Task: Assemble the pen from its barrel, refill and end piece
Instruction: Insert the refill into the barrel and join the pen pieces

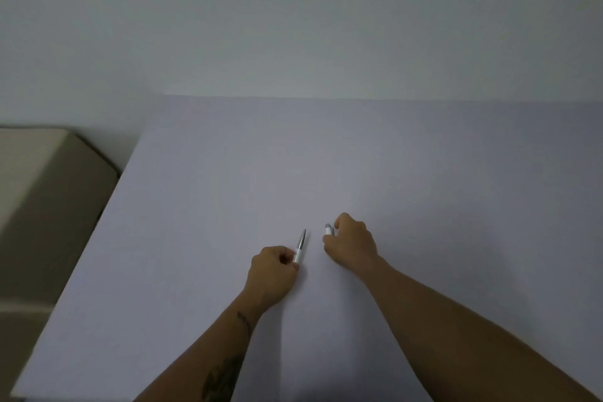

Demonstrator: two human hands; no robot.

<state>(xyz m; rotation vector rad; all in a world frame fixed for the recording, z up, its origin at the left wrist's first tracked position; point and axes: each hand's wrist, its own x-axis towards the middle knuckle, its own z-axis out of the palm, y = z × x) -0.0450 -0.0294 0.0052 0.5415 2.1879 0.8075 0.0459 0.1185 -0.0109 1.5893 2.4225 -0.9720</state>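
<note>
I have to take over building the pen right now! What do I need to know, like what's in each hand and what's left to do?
Left hand: closed on the barrel piece, white at the fingers, its silver pointed tip aimed away from you, low over the white table.
Right hand: closed on the end piece, a short white part with a grey end poking out past the fingers.
The two parts are apart, side by side, not joined.
Refill: not visible on its own; it may already sit inside the barrel piece, so check.
Left to do: bring the two parts together, line them up and join them.
</note>
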